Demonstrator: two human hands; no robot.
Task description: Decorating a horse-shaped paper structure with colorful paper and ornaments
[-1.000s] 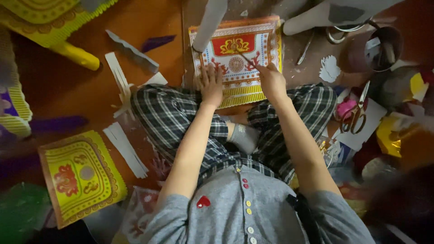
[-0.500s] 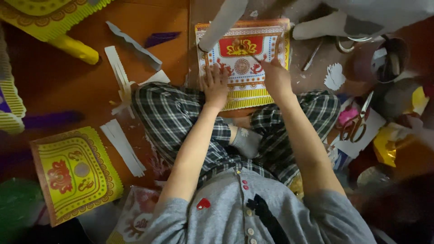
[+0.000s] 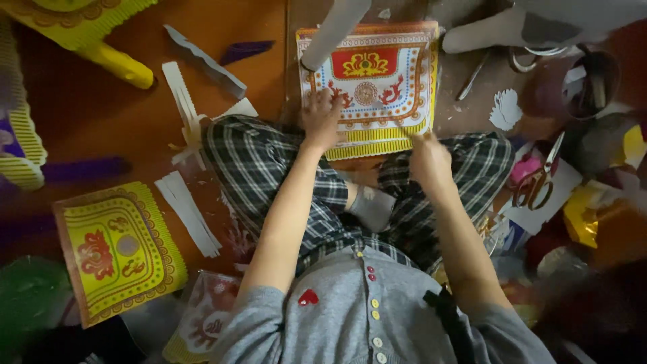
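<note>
R hand [image 3: 428, 156] pulled back off paper [image 3: 377, 74], closed on thin tool; L hand [image 3: 322, 120] flat, open.

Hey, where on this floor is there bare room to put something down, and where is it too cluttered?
The widest bare stretch of orange floor lies between the yellow tube, the white paper strips and the yellow decorated sheet. A smaller grey patch sits between the red-and-white printed sheet and the white cutout. The right side, around the scissors, is crowded with scraps.
</note>
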